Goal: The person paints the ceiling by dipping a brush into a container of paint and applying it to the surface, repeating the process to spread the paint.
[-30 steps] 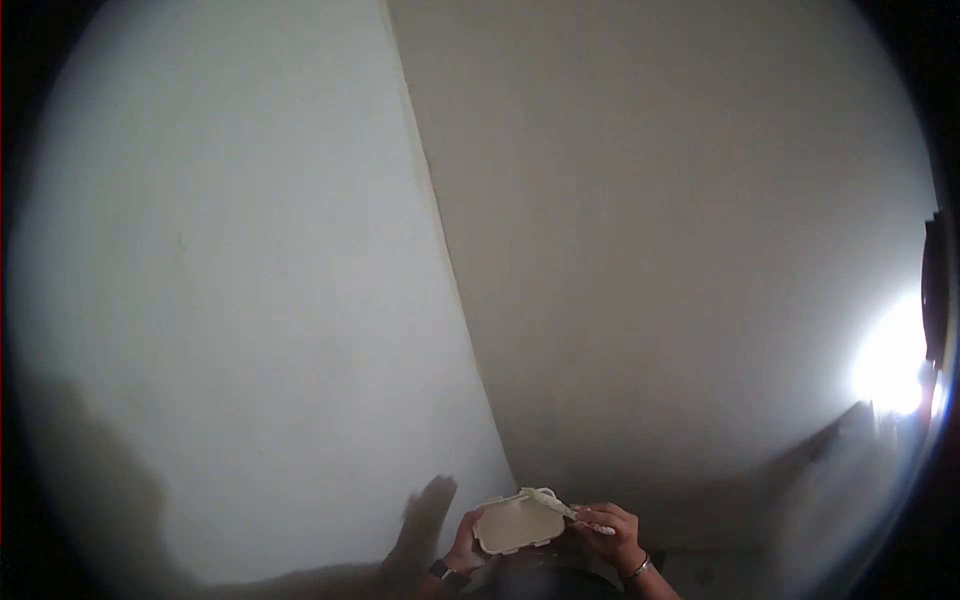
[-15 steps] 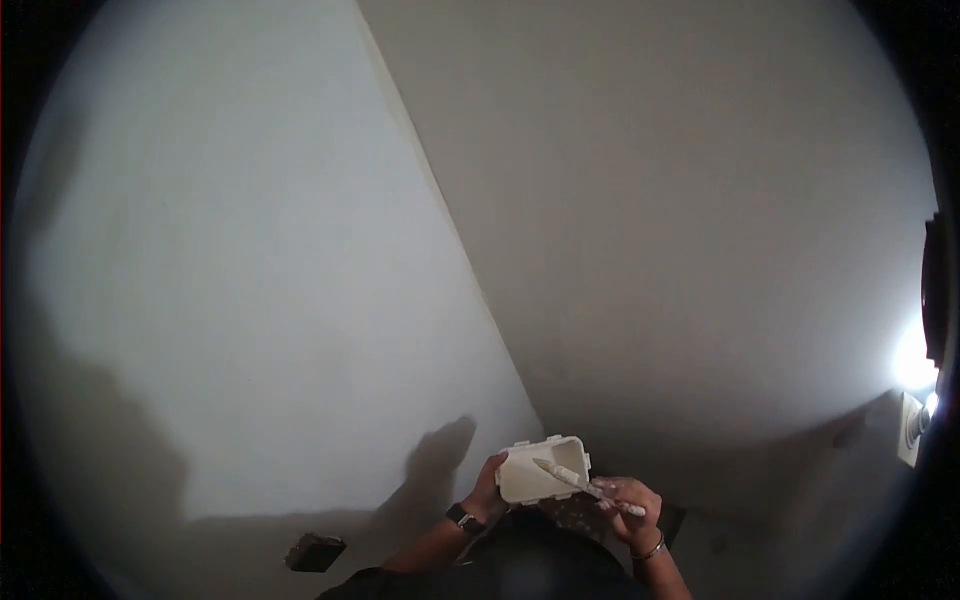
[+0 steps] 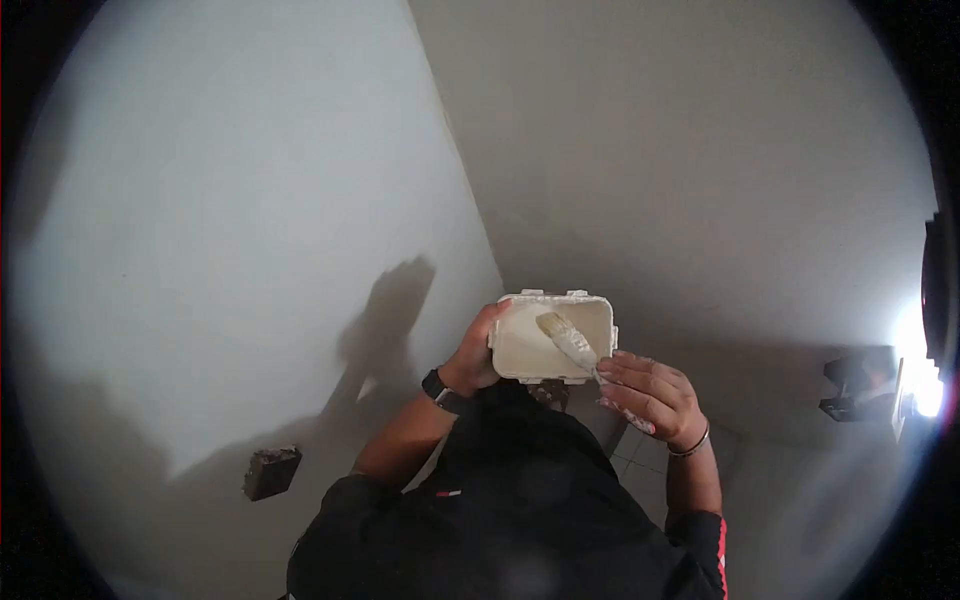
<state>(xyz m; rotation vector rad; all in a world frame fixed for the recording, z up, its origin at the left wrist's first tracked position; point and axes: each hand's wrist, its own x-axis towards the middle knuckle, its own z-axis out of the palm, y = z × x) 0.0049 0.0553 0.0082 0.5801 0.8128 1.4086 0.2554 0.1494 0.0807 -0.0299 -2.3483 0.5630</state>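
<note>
My left hand (image 3: pixel 474 352) grips the left side of a white rectangular paint tub (image 3: pixel 520 350), held up in front of my chest. My right hand (image 3: pixel 648 396) holds a paint-covered brush (image 3: pixel 570 340) by its handle; the bristle end lies inside the tub, over the pale paint. A dark watch sits on my left wrist and a thin bangle on my right. My dark top fills the bottom of the view.
Two walls meet at a corner (image 3: pixel 460 160) straight ahead, the left one brighter white, the right one greyer. A small dark recess (image 3: pixel 271 472) is set low in the left wall. A bright light (image 3: pixel 920 375) glares at the far right beside a dark fixture (image 3: pixel 850 385).
The view has tilted down, so my hands, tub and body now sit higher and larger in frame. The brush tip has gone from the tub's rim to deeper inside it.
</note>
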